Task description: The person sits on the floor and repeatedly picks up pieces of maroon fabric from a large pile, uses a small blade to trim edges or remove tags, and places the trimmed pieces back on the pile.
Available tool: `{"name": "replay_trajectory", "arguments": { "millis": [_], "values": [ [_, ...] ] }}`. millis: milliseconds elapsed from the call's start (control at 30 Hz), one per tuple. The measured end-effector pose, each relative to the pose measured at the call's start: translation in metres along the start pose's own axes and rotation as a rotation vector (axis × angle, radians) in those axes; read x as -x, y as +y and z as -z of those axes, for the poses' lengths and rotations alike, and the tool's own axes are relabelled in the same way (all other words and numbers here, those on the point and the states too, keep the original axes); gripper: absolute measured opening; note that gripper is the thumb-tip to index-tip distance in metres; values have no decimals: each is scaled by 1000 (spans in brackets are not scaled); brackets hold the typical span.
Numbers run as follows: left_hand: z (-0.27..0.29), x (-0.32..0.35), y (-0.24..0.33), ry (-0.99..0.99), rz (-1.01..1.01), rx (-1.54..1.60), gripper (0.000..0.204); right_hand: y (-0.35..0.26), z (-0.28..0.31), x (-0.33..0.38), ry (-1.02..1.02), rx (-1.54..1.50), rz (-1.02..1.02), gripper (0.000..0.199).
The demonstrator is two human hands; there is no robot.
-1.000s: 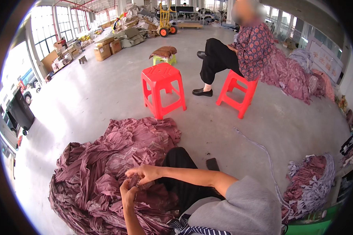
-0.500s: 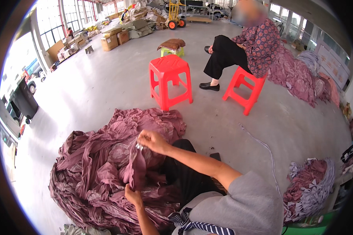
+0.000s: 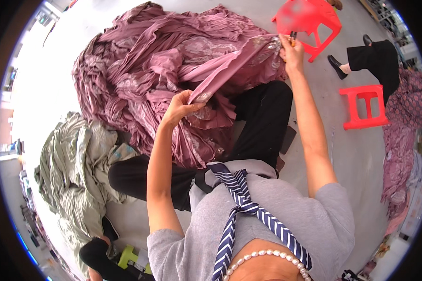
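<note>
A large heap of crumpled mauve cloth (image 3: 140,61) with shiny patches lies on the floor before my legs. One folded edge of this cloth is stretched in a straight strip between my two hands. My left hand (image 3: 180,108) pinches its nearer end, thumb on top. Up and to the right, my right hand (image 3: 292,55) grips the far end beside a shiny silvery patch. A small dark and orange object sticks up from the right fingers; its kind is too small to make out.
Grey-green cloth (image 3: 75,164) lies at the left, near another person's dark-clad leg (image 3: 96,255). Red plastic stools (image 3: 365,107) stand at the right, with a seated person in black trousers (image 3: 370,58). More mauve cloth (image 3: 398,164) is piled behind that person.
My view has tilted down and turned. My hands have spread apart, the right one reaching outward, and the cloth edge that hung between them is now pulled straight.
</note>
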State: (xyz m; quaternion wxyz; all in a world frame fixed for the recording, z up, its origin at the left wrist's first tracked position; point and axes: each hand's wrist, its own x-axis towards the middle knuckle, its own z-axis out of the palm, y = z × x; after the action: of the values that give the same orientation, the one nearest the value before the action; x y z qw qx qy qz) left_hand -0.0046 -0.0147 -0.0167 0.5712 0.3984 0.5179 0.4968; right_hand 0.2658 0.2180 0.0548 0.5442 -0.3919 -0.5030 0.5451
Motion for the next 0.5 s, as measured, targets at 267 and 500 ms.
{"name": "replay_trajectory", "arguments": {
  "millis": [267,500],
  "values": [
    [36,7,-26,124,91,85,13,22,20,-19,72,-13,-64,13],
    [15,-9,15,172,0,297,24,42,24,-5,-69,353,82,9]
  ]
}}
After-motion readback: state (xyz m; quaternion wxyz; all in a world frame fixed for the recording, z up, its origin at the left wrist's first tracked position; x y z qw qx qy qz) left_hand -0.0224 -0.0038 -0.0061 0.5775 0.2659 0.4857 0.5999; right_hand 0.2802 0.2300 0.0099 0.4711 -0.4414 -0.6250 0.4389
